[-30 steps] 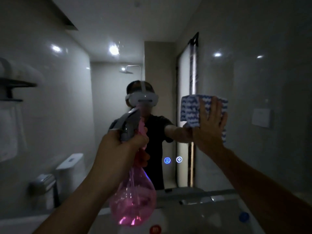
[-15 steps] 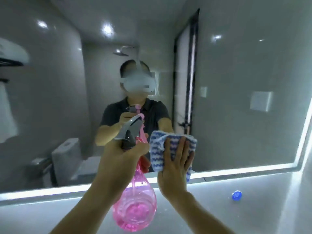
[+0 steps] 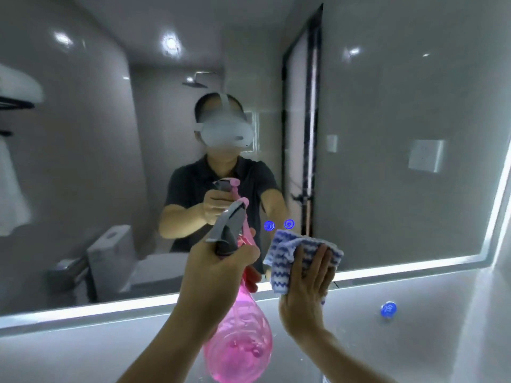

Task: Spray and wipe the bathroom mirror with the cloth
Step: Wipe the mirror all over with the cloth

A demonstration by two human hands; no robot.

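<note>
A wide bathroom mirror (image 3: 387, 205) with a lit rim fills the wall ahead. My left hand (image 3: 218, 275) grips a pink spray bottle (image 3: 240, 346) by its neck, its grey nozzle pointing up and left at the glass. My right hand (image 3: 307, 294) presses a blue-and-white striped cloth (image 3: 287, 258) flat against the mirror's lower edge, just right of the bottle. The cloth overlaps the lit strip at the bottom of the glass.
Two small blue touch icons (image 3: 279, 225) glow on the mirror just above the cloth. A blue round knob (image 3: 388, 310) sits on the grey wall below the mirror at the right. The reflection shows a person, a toilet and a door frame.
My right hand carried the cloth down from high on the glass to the mirror's lower edge, then slid it a little to the right. The bottle stayed in my left hand.
</note>
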